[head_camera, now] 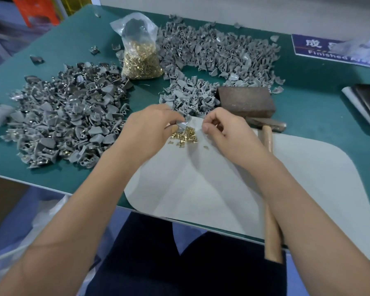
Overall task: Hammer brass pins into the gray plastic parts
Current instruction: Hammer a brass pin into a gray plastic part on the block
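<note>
Dark trousers (150, 259) are filling the six o'clock edge, and both forearms are reaching up from there toward the centre of the green worktop (308, 116). Left hand (147, 127) is curling its fingers round one gray plastic part (185, 123), pinching it just above a small scatter of loose brass pins (184, 136) lying on the pale gray mat (308, 167). Right hand (220, 127) is bending its fingertips together close beside that part; it seems to be pinching a pin, though blur is hiding whether anything sits between the fingers. A hammer (269, 189) is lying untouched at four o'clock, its head resting against a brown block (246, 101). Unpinned gray parts (214, 54) are heaped at twelve to one o'clock, a pile of parts already showing brass (64, 116) is spreading at nine o'clock, and a clear bag of pins (141, 54) is standing at eleven.

Judging from this, the pin is being seated by hand before striking. A pin started crooked may bend or split the plastic under the hammer. The wrists are hovering over the loose pins, so a careless sweep could scatter them off the mat.
</note>
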The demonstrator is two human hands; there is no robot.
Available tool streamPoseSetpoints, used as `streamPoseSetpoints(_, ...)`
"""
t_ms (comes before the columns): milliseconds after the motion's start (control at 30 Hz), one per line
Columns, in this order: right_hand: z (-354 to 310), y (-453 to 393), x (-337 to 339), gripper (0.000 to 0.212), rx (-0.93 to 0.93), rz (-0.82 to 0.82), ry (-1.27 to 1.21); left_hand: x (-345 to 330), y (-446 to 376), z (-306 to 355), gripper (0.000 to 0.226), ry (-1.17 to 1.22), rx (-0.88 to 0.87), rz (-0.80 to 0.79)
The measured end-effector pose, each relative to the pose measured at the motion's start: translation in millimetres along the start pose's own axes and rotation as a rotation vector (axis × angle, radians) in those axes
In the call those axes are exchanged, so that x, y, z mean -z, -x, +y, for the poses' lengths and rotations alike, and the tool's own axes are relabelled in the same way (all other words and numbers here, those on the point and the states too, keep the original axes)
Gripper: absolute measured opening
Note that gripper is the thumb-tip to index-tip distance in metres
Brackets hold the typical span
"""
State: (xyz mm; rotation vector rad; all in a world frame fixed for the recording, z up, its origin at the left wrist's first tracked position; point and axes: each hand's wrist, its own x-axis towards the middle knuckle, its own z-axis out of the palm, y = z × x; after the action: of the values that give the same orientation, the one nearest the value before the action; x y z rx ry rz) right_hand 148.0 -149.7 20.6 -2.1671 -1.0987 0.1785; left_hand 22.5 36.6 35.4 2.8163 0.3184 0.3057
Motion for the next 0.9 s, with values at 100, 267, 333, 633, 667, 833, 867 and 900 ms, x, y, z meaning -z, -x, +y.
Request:
streamPoseSetpoints(100,2,2,5,0.011,-0.053,0.113,-0.216,-5,1,3,0.024,0.197,0.062,0.094)
streamPoseSetpoints(267,-4,1,13,0.014,-0.100,0.243,-0.635,-13,-14,25,0.029,0.694,0.099,0.192)
streamPoseSetpoints(333,-2,-1,18,0.016,-0.118,0.303,-0.698,-16,-28,36,0.030,0.888,0.135,0.168)
streamPoseSetpoints(633,15,-6,41,0.008,-0.202,0.578,-0.738,-14,-116,83,0.014,2.332,0.581,-0.014)
streamPoseSetpoints(667,18,-7,43,0.008,-0.213,0.592,-0.717,-14,-123,90,0.015,2.446,0.627,-0.032)
streamPoseSetpoints(833,26,-3,52,0.010,-0.188,0.633,-0.535,-33,-126,110,0.011,1.715,0.378,-0.033)
streamPoseSetpoints(867,26,-4,54,0.009,-0.162,0.640,-0.498,-36,-122,108,0.010,1.484,0.263,0.004)
streamPoseSetpoints(900,26,-6,57,0.009,-0.141,0.634,-0.462,-39,-120,104,0.010,1.289,0.174,0.057)
